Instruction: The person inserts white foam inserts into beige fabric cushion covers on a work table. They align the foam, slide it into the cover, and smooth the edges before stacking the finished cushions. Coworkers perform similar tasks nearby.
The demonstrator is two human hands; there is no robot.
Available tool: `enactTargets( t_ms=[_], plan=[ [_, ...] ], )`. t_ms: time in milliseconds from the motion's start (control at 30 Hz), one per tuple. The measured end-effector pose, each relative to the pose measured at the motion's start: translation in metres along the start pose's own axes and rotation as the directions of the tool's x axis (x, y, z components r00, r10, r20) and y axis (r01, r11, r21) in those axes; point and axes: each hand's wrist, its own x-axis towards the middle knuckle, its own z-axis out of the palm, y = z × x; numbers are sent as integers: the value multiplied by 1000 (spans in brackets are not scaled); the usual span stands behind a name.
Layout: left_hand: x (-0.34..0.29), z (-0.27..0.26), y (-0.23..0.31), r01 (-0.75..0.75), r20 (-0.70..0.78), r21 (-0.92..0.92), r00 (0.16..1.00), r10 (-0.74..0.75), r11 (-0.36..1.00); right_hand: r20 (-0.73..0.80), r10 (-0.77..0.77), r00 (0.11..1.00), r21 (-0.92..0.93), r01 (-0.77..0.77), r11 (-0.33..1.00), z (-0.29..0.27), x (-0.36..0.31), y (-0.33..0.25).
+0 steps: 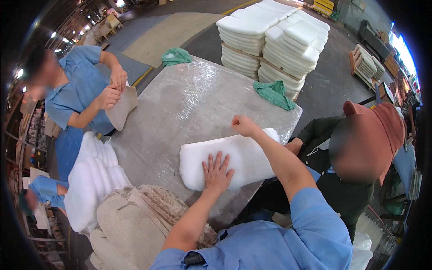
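A thick white padded cushion (249, 157) lies across the near right part of the plastic-covered table (180, 112). On its left half my left hand (218, 173) rests flat, fingers spread, holding nothing. My right hand (243, 125) is closed just over the cushion's far edge, the arm reaching across its right part. What those fingers hold, if anything, is hidden. Left of the cushion, beige fabric covers (130, 220) are heaped at the table's near side, partly behind my left forearm. A pile of fluffy white pads (96, 175) stands beside them.
Across the table at left, a co-worker (78, 85) handles a beige fabric piece (123, 108). Another person in a red cap (375, 139) is close on my right. Green cloths (274, 94) lie at the table's far corners. White foam pads (274, 36) are stacked behind.
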Motion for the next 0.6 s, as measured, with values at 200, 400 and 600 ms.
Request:
enactTargets(
  t_ms=[200, 400, 600],
  plan=[
    [21, -16, -38, 180, -111, 53, 979, -173, 982, 29, -309, 950, -565, 271, 779, 83, -86, -34],
    [27, -14, -63, 303, -47, 114, 953, -300, 946, 57, -108, 992, -654, 119, 747, 74, -113, -35],
    [34, -23, -73, 360, -63, 40, 932, -357, 932, -145, 69, 987, -752, -155, 641, -7, -103, 14]
  ],
)
